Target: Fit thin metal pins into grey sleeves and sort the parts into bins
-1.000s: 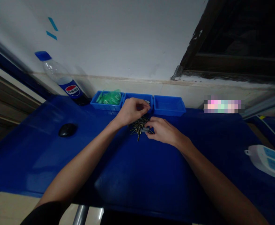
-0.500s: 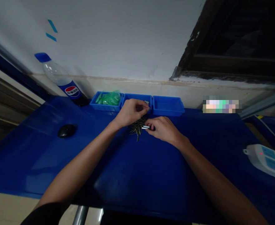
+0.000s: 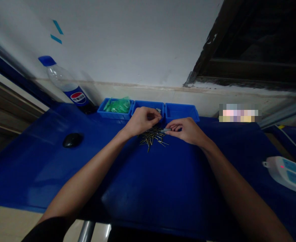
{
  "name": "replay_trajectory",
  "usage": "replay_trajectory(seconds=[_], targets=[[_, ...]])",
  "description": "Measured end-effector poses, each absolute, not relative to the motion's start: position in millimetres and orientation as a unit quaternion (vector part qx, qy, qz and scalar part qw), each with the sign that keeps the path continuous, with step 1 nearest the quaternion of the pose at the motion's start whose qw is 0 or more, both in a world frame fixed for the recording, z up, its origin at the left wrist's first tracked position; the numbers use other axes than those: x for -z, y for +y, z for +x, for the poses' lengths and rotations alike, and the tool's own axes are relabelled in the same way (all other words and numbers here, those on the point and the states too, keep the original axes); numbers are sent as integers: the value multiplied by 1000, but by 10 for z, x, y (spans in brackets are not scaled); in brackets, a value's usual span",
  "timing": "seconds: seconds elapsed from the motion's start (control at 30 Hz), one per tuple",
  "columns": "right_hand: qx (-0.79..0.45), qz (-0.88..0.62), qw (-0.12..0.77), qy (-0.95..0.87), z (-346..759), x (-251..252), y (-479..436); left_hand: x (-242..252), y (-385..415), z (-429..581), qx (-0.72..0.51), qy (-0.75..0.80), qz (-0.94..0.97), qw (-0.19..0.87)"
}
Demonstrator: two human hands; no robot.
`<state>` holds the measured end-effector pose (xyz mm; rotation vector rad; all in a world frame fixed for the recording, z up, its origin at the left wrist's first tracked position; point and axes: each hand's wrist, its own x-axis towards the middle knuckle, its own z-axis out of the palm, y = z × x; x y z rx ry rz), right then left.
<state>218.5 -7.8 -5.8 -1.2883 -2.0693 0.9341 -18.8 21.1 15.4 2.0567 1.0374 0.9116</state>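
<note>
My left hand hovers at the front of the middle blue bin, over the back of a loose pile of thin brass-coloured screws. Its thumb and fingertips are pinched together; whatever lies between them is too small to make out. Right of the pile, my right hand is closed on a small, narrow grey piece that points left above the screws. Part of the middle bin is hidden by my left hand, but a bit of grey-white content shows inside.
Green plastic bags fill the left blue bin; another blue bin adjoins on the right. A cola bottle stands against the wall. On the blue tabletop lie a black mouse and a white power strip.
My right hand has shifted slightly up and to the right with the grey piece, uncovering more screws. The left hand has barely moved.
</note>
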Motion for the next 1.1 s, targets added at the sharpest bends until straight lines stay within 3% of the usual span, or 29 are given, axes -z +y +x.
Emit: replay_trajectory(seconds=[0.23, 0.5, 0.77, 1.1], targets=[[-364, -482, 236, -761, 2189, 212, -32, -101, 213, -190, -317, 385, 802, 330], [-352, -472, 369, -719, 2153, 43, -88, -170, 188, -181, -279, 330, 795, 426], [-378, -448, 425, -690, 2061, 2, -143, -176, 201, -177, -296, 312, 758, 491], [-265, -396, 247, -844, 2142, 196, -78, -151, 294, -273, -388, 454, 713, 366]])
